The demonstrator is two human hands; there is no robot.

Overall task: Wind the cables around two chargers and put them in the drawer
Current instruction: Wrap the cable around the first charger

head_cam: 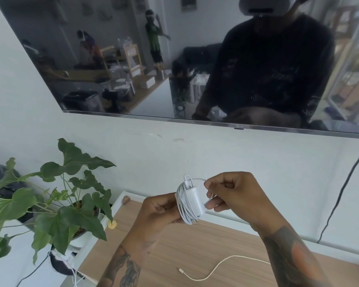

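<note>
Fingers (164, 208) of the left hand (157, 216) grip a white rectangular plastic charger (194, 200) wrapped in white cable, held upright above the wooden tabletop (216, 245); right hand (234, 195) pinches the cable's end.

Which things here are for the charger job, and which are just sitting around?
For the job:
- white charger wrapped in its cable, held by the left hand
- right hand pinching the cable end
- loose white cable on the wooden tabletop

Just sitting around:
- potted plant
- wall TV
- black cord hanging below it
- small gold object
</note>
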